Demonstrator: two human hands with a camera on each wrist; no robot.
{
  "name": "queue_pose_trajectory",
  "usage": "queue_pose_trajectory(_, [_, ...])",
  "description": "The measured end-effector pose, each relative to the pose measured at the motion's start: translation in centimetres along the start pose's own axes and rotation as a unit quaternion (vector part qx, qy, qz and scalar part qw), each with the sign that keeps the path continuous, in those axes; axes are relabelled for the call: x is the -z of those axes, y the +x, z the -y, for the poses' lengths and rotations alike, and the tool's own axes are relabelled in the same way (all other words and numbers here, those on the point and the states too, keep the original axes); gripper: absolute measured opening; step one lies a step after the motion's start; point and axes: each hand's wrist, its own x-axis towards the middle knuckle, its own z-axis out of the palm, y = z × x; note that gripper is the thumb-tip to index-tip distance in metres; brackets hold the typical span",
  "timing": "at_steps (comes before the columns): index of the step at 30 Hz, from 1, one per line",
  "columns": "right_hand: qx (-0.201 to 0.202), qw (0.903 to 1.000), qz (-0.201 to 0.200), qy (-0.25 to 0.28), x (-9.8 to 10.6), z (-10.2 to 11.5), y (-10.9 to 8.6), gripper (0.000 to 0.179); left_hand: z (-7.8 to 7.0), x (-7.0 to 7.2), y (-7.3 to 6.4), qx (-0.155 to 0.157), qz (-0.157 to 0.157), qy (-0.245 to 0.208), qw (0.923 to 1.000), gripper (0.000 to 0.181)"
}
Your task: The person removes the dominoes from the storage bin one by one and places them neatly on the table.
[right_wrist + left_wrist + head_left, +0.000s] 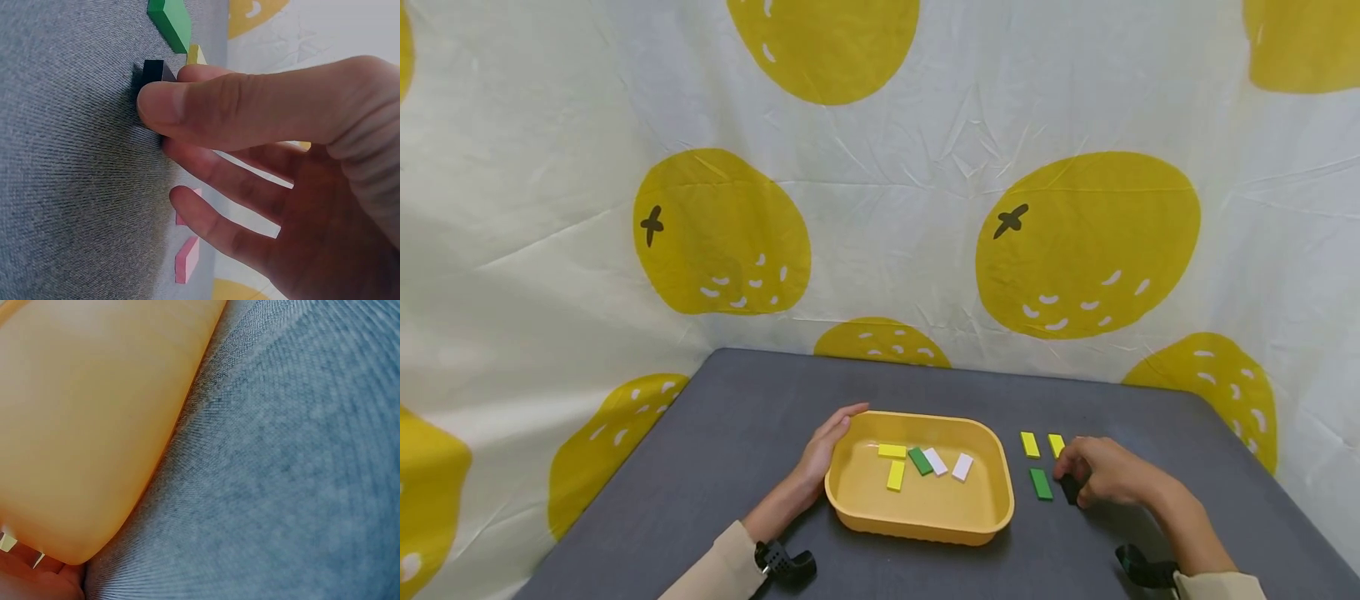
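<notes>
My left hand (822,457) rests against the left side of a yellow plastic tray (917,525), its fingers straight along the far left corner. On the right, my right hand (1108,472) pinches a black rectangular block (1069,490) between thumb and fingertips, close against the table. Just left of that block lies a green block (1041,484), with two yellow blocks (1029,445) behind. The right wrist view shows two pink blocks (187,261) beyond the fingers; the hand hides them in the head view.
Inside the tray lie two yellow blocks (892,451), a green block (920,461) and two pale pinkish blocks (962,467). The table (760,392) has a dark grey cloth surface. A white curtain (895,233) printed with yellow fruit hangs around its back and sides.
</notes>
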Motion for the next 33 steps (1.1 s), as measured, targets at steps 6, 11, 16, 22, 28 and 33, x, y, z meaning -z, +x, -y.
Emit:
queue_pose_trajectory(6, [0.007, 0.9999, -0.009, -0.003, -0.01, 0.10, 0.12, 0.044, -0.15, 0.12, -0.03, 0.003, 0.002, 0.001, 1.0000, 0.049])
queue_pose_trajectory(11, [0.005, 0.9998, -0.015, -0.008, -0.07, 0.01, 0.27, 0.044, -0.22, 0.14, -0.04, 0.003, 0.003, -0.006, 1.0000, 0.050])
queue_pose_trajectory(16, [-0.002, 0.9998, -0.015, -0.016, -0.08, -0.25, 0.33, 0.044, -0.10, 0.05, 0.03, 0.001, 0.008, -0.013, 0.9999, 0.051])
queue_pose_trajectory(22, [-0.017, 0.9996, -0.014, -0.018, 0.04, -0.58, 0.15, 0.044, -0.07, -0.22, 0.23, -0.001, 0.009, -0.013, 0.9999, 0.051])
queue_pose_trajectory(28, [-0.018, 0.9997, -0.009, -0.015, 0.02, -0.72, 0.18, 0.044, -0.05, -0.33, 0.22, 0.002, 0.007, -0.008, 0.9999, 0.051])
queue_pose_trajectory(33, [-0.007, 0.9999, -0.010, -0.010, 0.09, -0.64, 0.22, 0.046, 0.02, -0.13, 0.16, 0.001, 0.001, -0.007, 1.0000, 0.051])
